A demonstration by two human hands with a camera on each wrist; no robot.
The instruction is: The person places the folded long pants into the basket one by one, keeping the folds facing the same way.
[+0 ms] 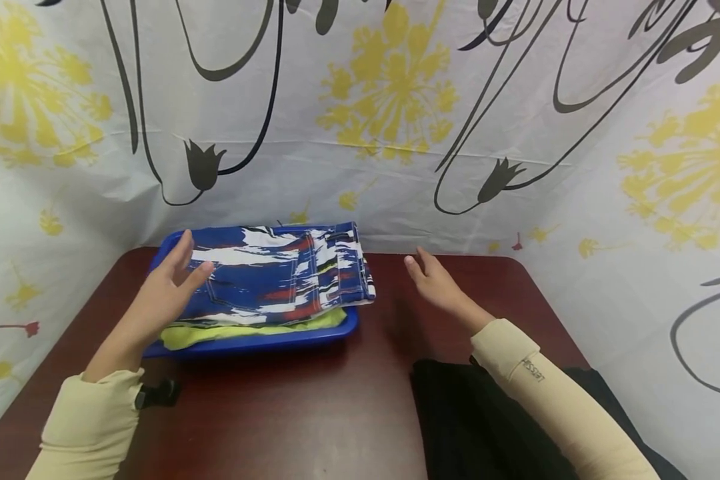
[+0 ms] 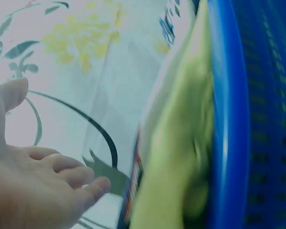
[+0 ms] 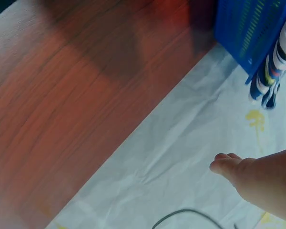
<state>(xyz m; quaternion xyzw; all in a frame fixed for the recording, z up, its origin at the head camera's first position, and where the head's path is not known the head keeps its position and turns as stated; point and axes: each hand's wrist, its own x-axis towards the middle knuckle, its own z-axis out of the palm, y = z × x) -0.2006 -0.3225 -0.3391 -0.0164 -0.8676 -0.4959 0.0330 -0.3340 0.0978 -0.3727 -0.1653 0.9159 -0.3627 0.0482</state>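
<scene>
Folded shorts (image 1: 282, 277), printed in blue, white and red, lie on top of the stack in the blue tray (image 1: 264, 341) at the back left of the table (image 1: 312, 413), with a yellow-green garment (image 1: 249, 331) under them. Their long axis runs left to right across the tray, and the waistband end hangs a little past the tray's right rim. My left hand (image 1: 165, 290) is the nearer one: it hovers at the left end of the shorts, fingers straight and spread, gripping nothing (whether the fingertips brush the cloth I cannot tell). My right hand (image 1: 435, 283) is also slack and empty, fingers extended, held above bare table well to the right of the tray, so the shorts lie to its left with a clear gap between. Behind the tray the flowered backdrop sheet (image 1: 396, 133) rises almost at the tray's far rim, leaving little room that way. Toward me and to the right the dark red table is open, apart from dark cloth (image 1: 480, 427) at the near edge under my right forearm.
</scene>
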